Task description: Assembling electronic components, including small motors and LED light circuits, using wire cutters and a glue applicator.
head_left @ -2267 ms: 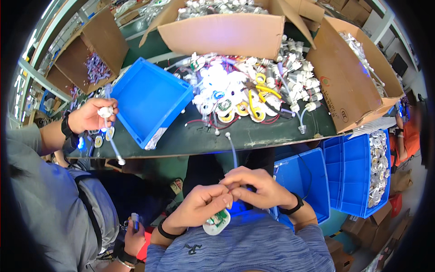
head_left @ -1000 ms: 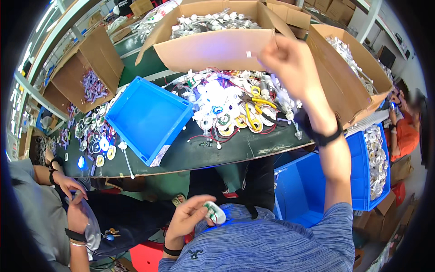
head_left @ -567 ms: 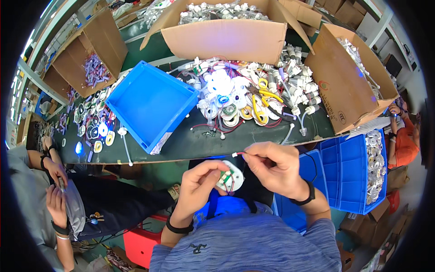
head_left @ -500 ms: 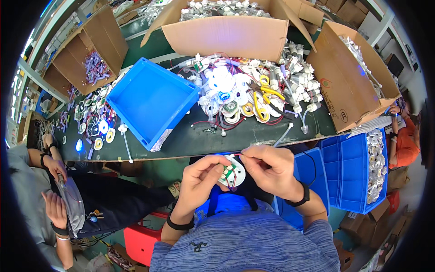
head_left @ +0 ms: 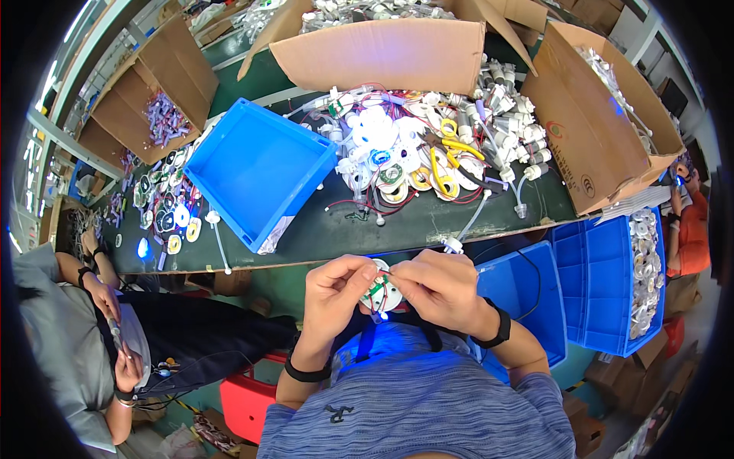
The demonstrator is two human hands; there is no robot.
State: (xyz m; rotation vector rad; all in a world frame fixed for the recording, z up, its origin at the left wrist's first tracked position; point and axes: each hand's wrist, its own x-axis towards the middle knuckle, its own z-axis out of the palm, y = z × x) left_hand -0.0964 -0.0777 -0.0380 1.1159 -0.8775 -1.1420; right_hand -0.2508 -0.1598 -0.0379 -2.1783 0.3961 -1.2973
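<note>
Just past the table's near edge, in front of my body, I hold a round white disc [head_left: 390, 297] carrying a green circuit board [head_left: 377, 288] and thin red and dark wires. My left hand [head_left: 333, 294] is closed, pinching the disc's left edge between thumb and fingers. My right hand [head_left: 441, 289] is closed too, its thumb and forefinger pinching a thin wire at the disc's upper right; the wire's end is hidden by the fingers. A blue light [head_left: 380, 316] glows at the disc's lower edge.
On the dark green table [head_left: 321, 237] stands a blue tray [head_left: 264, 172], beside a heap of white discs, wires and yellow-handled pliers [head_left: 459, 148]. Cardboard boxes [head_left: 375, 57] line the back. Blue bins [head_left: 604, 283] stand at right. At left, another person's hands [head_left: 122, 359] hold a small part.
My right hand has moved left, closer to the disc, and the wire stretched out between them is now mostly hidden. The blue light shows below the disc. The co-worker's hands have shifted.
</note>
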